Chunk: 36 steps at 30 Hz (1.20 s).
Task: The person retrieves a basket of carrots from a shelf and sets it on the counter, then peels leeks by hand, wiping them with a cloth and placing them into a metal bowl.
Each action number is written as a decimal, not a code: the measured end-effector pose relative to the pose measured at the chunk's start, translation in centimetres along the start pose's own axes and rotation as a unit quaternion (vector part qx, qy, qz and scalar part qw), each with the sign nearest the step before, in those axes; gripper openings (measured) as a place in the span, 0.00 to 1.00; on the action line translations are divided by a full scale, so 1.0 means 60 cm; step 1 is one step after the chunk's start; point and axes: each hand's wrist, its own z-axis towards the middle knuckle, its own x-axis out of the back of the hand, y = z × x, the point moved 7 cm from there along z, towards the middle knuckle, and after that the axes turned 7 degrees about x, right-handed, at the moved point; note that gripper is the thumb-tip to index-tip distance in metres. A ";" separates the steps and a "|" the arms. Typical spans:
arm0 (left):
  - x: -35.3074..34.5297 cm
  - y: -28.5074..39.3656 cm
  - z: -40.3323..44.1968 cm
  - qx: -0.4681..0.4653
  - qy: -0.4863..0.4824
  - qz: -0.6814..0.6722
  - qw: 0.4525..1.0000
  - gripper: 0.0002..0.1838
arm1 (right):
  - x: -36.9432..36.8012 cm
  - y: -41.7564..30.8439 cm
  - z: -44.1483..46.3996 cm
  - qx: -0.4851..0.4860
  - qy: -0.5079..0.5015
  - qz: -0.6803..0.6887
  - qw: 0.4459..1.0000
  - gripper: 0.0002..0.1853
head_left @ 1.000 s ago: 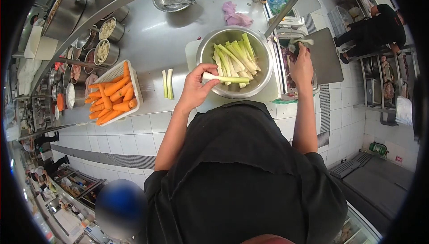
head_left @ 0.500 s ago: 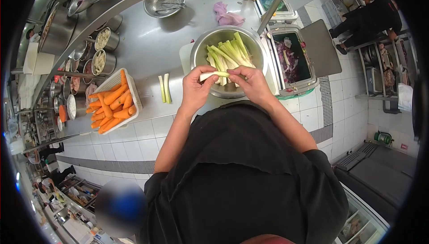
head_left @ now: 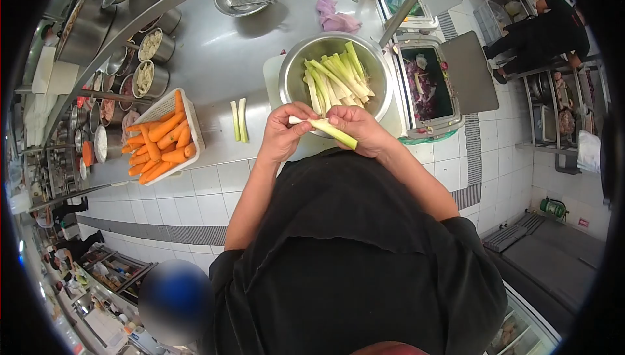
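Note:
A cut leek stalk [head_left: 343, 137], pale at one end and green at the other, is held between my hands at the near side of a steel bowl [head_left: 387, 88]. My left hand [head_left: 284, 135] pinches its white end with thumb and fingers. Farther along, my right hand [head_left: 364, 130] grips the stalk, and the green end sticks out below it toward my apron. Inside the bowl lies a pile of leek stalks [head_left: 333, 72]. Two more leek pieces [head_left: 239, 121] lie side by side on the steel counter, left of my left hand.
A white basket of carrots [head_left: 196, 121] stands at the counter's left. Under the bowl is a white cutting board [head_left: 273, 78]. To the right sits an open bin [head_left: 443, 91] with purple scraps. A purple cloth [head_left: 335, 16] and a metal bowl [head_left: 224, 0] lie farther back.
The leek stalk has turned, its green end now pointing down and right toward me. Both hands have come slightly nearer my body. The view has shifted a little.

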 end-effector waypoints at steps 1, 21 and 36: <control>0.004 -0.001 -0.001 0.013 0.028 0.070 0.997 0.14 | -0.004 0.006 0.000 -0.009 -0.016 0.072 0.997 0.09; 0.035 -0.027 -0.006 -0.062 0.203 -0.082 0.974 0.21 | -0.003 -0.063 -0.007 0.084 0.066 -0.486 0.868 0.09; 0.400 -0.027 -0.070 0.207 0.395 0.617 0.648 0.37 | 0.272 -0.140 0.031 0.090 0.280 -0.678 0.674 0.19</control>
